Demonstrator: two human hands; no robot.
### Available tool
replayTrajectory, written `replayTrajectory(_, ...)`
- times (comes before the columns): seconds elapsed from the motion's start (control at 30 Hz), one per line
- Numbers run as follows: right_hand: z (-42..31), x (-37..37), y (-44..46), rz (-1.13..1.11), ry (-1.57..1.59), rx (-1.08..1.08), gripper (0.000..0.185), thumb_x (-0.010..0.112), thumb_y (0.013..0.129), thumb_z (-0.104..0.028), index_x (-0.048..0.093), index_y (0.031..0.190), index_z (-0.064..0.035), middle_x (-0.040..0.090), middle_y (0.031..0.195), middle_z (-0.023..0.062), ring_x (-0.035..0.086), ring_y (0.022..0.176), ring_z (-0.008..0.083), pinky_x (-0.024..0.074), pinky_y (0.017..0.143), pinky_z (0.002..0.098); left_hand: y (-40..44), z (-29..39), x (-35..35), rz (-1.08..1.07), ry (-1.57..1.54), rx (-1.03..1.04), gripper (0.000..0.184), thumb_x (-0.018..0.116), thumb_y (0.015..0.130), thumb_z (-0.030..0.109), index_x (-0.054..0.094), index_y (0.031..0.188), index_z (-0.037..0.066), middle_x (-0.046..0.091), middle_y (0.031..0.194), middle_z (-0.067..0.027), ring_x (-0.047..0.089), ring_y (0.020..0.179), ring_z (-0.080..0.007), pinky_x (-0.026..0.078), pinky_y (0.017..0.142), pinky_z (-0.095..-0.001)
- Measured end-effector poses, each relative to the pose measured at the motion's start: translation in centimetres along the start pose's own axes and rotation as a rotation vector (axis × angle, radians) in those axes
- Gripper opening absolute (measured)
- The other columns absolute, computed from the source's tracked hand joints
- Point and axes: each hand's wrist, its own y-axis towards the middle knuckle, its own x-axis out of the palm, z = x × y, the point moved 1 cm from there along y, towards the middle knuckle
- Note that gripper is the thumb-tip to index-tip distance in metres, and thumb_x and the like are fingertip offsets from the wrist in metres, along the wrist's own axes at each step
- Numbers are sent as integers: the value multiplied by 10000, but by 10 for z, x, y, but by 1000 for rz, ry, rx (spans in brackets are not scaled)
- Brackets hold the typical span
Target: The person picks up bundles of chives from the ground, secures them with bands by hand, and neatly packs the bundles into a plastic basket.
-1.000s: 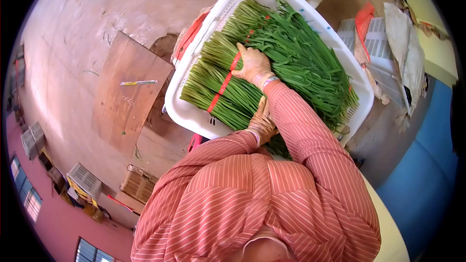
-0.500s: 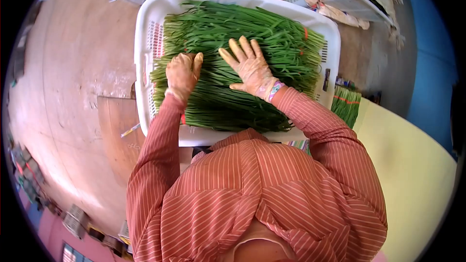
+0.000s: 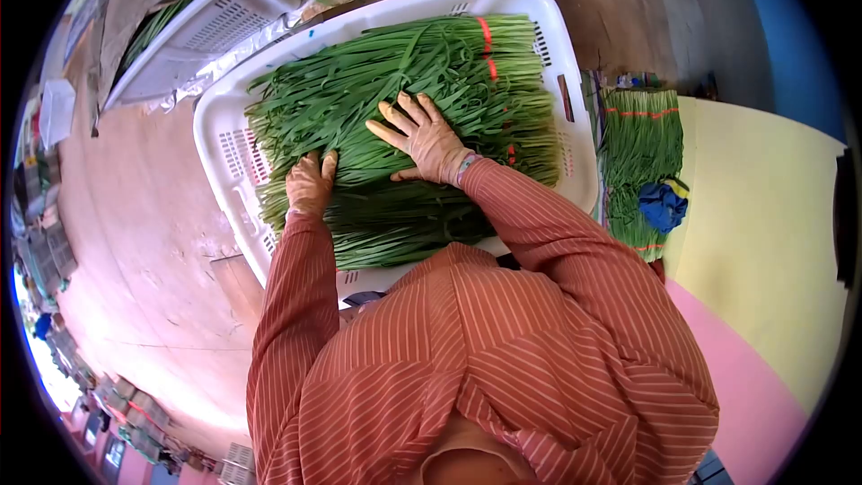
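A white plastic crate (image 3: 575, 148) holds layered bundles of garlic chives (image 3: 359, 72), long flat green leaves with red bands near the right ends. My right hand (image 3: 435, 148), in a thin, stained glove, lies flat on top of the leaves with its fingers spread. To its left, my left hand (image 3: 308, 187), gloved too, is closed at the left part of the chives. Its fingers curl down into the greens, the tips partly hidden, and the thumb points forward.
More banded bundles of chives (image 3: 642, 139) lie right of the crate, with a dark blue cloth item (image 3: 663, 207) on them. Another white crate (image 3: 202, 31) stands at the upper left. A yellow surface (image 3: 754, 189) extends on the right.
The view has shifted and turned, showing more of the bundles at the right. My right hand stays spread on the leaves; my left stays curled at the chives' left side.
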Motion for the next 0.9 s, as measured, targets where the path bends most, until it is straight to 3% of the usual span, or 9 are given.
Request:
replayTrajectory(0.1,1,-2,-10,66,23,-17,953,545,785,-684,141,1520,-232,229,1537,102,179,1418,351,106,1145,514,-8,4,4,111,-34,31,531,481,932,476,536,1164,2,612,941,-238,592,897,-413,459,807,-492)
replayTrajectory(0.17,1,-9,-22,139,88,-30,912,546,806,-652,177,1513,-209,256,1522,108,198,1409,349,120,1145,501,-23,37,-11,470,-195,175,508,565,908,368,484,1230,-17,588,1009,-240,567,936,-409,449,835,-484)
replayTrajectory(0.23,5,-13,-38,207,114,5,854,554,821,-609,244,1494,-184,305,1491,105,241,1389,330,139,1145,481,-34,66,-16,666,-199,374,613,629,867,301,404,1344,-11,476,1250,-246,469,1121,-415,377,964,-506)
replayTrajectory(0.4,19,3,-71,138,109,57,740,537,867,-545,308,1456,-161,349,1467,89,292,1372,278,215,1131,424,-30,132,-21,482,-234,408,540,635,830,299,492,1332,162,449,1336,-165,409,1216,-395,338,1011,-518)
replayTrajectory(0.57,17,6,-88,72,158,83,672,548,878,-496,351,1416,-146,386,1441,89,347,1344,265,261,1112,409,-23,150,5,382,-89,379,596,604,841,397,461,1360,142,392,1412,-149,352,1273,-416,251,1079,-538)
replayTrajectory(0.67,27,-1,-94,100,274,78,562,552,901,-427,454,1368,-129,473,1389,98,421,1301,245,323,1080,375,-26,157,-5,308,-25,362,711,602,837,447,370,1411,99,305,1467,-173,267,1329,-442,175,1113,-555)
replayTrajectory(0.77,54,-21,-85,678,683,169,292,605,882,-246,653,1111,-72,652,1088,125,610,1030,286,474,903,368,-26,164,-5,319,89,327,731,660,790,398,389,1385,72,314,1442,-173,278,1310,-422,197,1101,-545)
replayTrajectory(0.83,77,-25,-74,789,663,279,317,601,878,-221,626,1154,-67,638,1117,127,608,1011,298,473,892,379,-25,165,-6,308,71,325,758,665,782,417,372,1393,77,308,1441,-151,256,1331,-391,184,1101,-543)
replayTrajectory(0.9,87,-37,-63,700,548,270,348,603,865,-197,600,1186,-62,616,1158,112,598,1025,293,473,885,368,-23,168,-4,307,81,284,767,671,775,429,373,1395,89,314,1441,-145,258,1335,-381,187,1101,-541)
